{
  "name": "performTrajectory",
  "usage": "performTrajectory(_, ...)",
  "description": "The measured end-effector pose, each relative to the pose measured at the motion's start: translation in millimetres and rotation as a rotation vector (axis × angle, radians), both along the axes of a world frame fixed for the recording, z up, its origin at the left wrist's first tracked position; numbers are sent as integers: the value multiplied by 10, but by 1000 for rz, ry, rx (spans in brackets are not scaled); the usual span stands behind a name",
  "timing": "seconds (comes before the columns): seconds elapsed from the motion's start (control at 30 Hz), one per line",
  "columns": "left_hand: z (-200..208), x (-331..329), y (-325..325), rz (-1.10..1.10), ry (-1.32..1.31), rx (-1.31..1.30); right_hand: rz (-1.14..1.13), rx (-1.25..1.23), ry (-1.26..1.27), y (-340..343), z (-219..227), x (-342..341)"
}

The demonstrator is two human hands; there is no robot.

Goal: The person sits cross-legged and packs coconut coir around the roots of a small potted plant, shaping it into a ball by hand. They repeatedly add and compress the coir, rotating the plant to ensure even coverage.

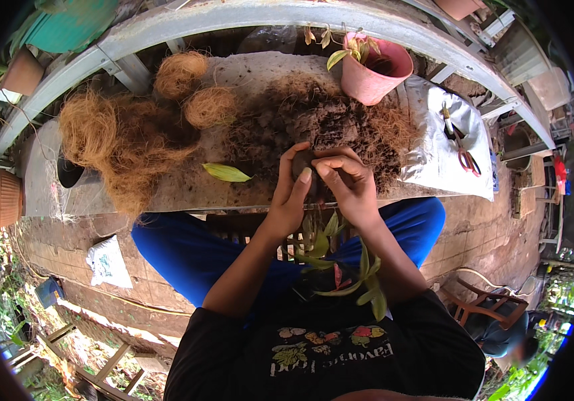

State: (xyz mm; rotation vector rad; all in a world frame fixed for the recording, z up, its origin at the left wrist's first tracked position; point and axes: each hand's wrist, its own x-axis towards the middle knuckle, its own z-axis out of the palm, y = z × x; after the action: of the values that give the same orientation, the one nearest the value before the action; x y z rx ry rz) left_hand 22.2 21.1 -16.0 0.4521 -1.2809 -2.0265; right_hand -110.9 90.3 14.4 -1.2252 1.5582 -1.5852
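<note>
My left hand (292,190) and my right hand (348,187) meet over the table's near edge, fingers curled round the dark root ball (306,162) of a leafy plant. The plant's long green leaves (370,284) hang toward my lap, with one reddish leaf among them. Just beyond my fingers lies a heap of dark soil and roots (267,127). A loose yellow-green leaf (227,172) rests on the table left of my left hand. Behind the soil a pink pot (377,75) leans, with a small plant in it.
Brown coconut fibre (113,140) is piled at the left, beside two fibre balls (180,73). Red-handled cutters (462,148) lie on a white sack (427,160) at the right. A metal beam (247,25) crosses behind the table. A wooden chair (484,301) stands at the lower right.
</note>
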Motion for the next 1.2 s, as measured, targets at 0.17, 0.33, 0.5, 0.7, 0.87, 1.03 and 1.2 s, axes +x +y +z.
performTrajectory(0.17,-82,23,-117,130,12,-57,59,-66,391,35,120,45)
performTrajectory(0.33,-100,16,-112,141,51,-95,34,-73,588,87,154,143)
performTrajectory(0.5,-96,14,-84,131,-30,-111,20,-38,907,154,212,225)
performTrajectory(0.7,-175,-3,-86,86,-30,-42,19,25,995,181,236,246)
performTrajectory(0.87,-119,-25,-60,82,-55,-15,0,33,1035,163,233,251)
performTrajectory(1.03,-242,-38,-161,77,1,91,46,14,789,131,239,211)
performTrajectory(1.2,-143,-13,-172,59,133,230,85,-21,469,80,203,-85)
